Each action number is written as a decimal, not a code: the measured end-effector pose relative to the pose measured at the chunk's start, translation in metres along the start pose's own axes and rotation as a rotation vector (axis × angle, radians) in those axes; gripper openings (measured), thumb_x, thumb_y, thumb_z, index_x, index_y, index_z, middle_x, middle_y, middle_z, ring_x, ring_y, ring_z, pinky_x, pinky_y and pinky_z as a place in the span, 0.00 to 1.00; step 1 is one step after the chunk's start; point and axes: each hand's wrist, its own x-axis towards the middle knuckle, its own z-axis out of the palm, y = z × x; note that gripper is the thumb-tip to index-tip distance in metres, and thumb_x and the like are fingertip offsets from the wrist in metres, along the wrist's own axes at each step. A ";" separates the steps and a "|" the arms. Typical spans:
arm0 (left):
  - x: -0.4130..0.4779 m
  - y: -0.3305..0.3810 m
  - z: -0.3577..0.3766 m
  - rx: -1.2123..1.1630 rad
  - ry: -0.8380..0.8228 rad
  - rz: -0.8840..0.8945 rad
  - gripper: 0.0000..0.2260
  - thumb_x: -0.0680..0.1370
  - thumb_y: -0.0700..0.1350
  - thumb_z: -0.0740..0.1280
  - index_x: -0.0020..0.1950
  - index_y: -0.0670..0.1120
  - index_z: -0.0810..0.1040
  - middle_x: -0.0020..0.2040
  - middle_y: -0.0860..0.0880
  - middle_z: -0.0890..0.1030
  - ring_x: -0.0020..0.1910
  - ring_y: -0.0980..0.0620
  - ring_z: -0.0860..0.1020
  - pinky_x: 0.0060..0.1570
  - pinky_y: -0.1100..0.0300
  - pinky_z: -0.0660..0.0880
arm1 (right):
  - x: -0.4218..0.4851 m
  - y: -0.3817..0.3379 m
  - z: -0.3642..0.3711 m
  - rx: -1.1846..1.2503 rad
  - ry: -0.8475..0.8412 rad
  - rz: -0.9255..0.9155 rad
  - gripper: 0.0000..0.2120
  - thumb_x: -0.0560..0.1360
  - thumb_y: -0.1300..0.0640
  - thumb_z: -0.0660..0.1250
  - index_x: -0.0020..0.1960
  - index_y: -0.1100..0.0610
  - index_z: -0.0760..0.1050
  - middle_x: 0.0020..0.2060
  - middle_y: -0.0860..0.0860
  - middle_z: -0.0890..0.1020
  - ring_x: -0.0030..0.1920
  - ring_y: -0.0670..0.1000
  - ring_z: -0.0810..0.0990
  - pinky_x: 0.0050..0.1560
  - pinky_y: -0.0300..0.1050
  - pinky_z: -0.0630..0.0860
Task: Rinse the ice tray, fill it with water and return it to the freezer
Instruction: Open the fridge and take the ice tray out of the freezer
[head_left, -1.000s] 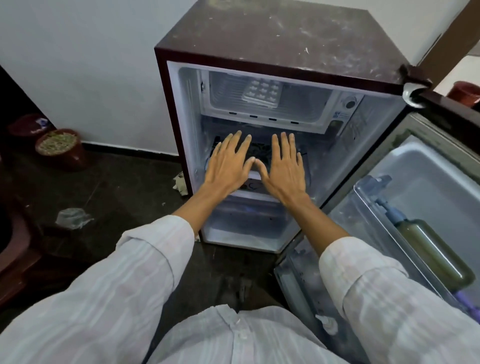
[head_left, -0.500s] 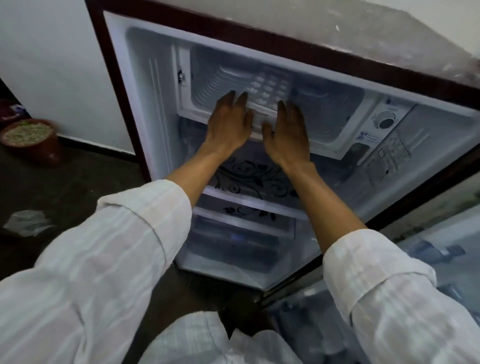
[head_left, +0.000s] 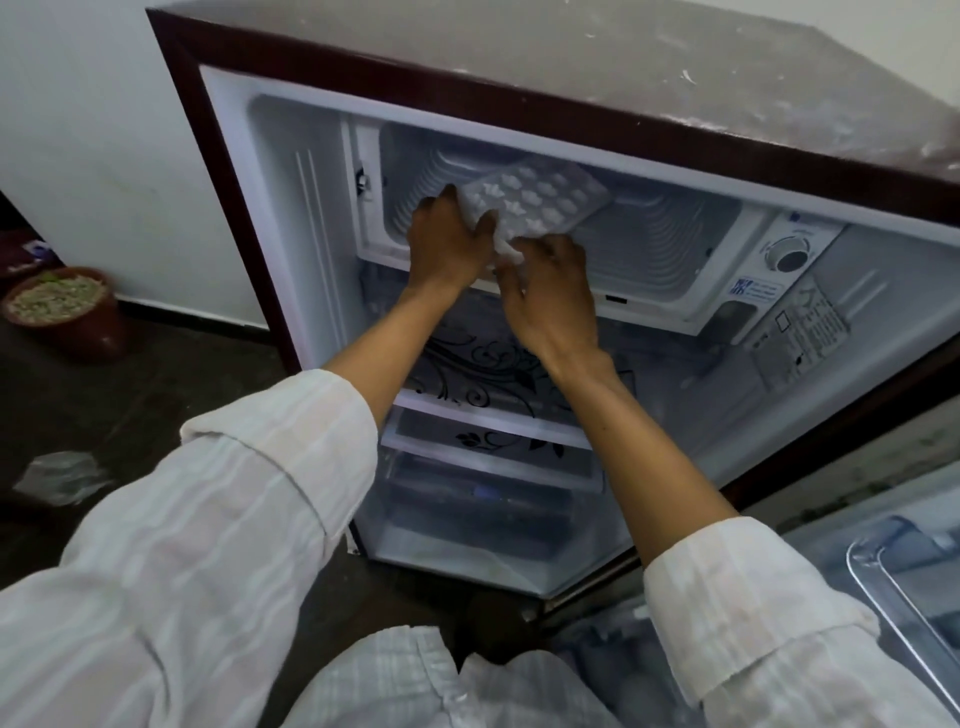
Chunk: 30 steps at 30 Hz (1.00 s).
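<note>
At mouth of white freezer compartment (head_left: 670, 236), top of open maroon fridge (head_left: 571, 57): translucent white plastic ice tray (head_left: 537, 200), angled, mostly inside. Your left hand (head_left: 447, 247) grips its near-left corner, thumb over rim; your right hand (head_left: 550, 296) pinches near edge, fingers curled.

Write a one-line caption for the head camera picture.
Left hand and right hand grip the near end of the ice tray in the freezer box.
</note>
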 end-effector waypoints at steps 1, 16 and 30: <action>0.001 0.002 -0.003 -0.019 0.011 -0.005 0.18 0.79 0.48 0.70 0.65 0.39 0.76 0.59 0.41 0.82 0.59 0.45 0.79 0.51 0.68 0.70 | -0.002 -0.002 0.001 0.035 0.001 -0.014 0.19 0.82 0.52 0.57 0.68 0.57 0.75 0.63 0.57 0.75 0.64 0.57 0.69 0.60 0.52 0.74; 0.000 -0.008 -0.013 -0.445 0.116 -0.531 0.12 0.73 0.38 0.75 0.55 0.42 0.82 0.54 0.46 0.84 0.51 0.48 0.83 0.49 0.52 0.84 | -0.001 -0.007 -0.009 0.312 0.090 0.059 0.13 0.82 0.56 0.61 0.61 0.60 0.79 0.58 0.53 0.80 0.59 0.51 0.78 0.61 0.45 0.75; -0.086 -0.004 -0.073 -0.801 0.067 -0.695 0.23 0.76 0.26 0.63 0.63 0.47 0.78 0.54 0.52 0.84 0.59 0.50 0.82 0.58 0.53 0.80 | -0.005 0.022 -0.059 0.098 0.006 0.653 0.32 0.80 0.42 0.62 0.77 0.60 0.64 0.75 0.60 0.66 0.76 0.62 0.60 0.76 0.57 0.56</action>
